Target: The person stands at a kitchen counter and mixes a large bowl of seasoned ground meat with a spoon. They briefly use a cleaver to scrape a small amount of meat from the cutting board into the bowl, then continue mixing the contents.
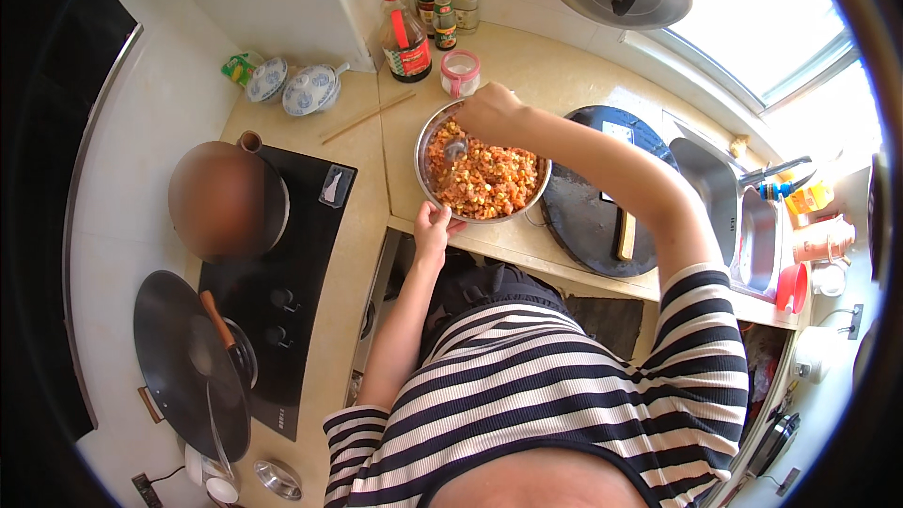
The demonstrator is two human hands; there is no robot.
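Note:
A stainless-steel mixing bowl full of an orange-red minced mixture with yellow, corn-like pieces sits near the counter's front edge. My left hand grips its near rim, thumb on top and fingers beneath. Over the bowl's far side, my right hand is closed around a metal spoon. The spoon's head is partly sunk in the mixture, while its handle is hidden by the hand. Right of the bowl, a knife with a wooden handle lies on a round dark chopping board, partly covered by my right forearm.
Behind the bowl stand a pink-rimmed jar and a red-capped sauce bottle. Chopsticks and lidded patterned bowls lie to the left. A wok and a partly blurred pan occupy the black cooktop. At right is the sink.

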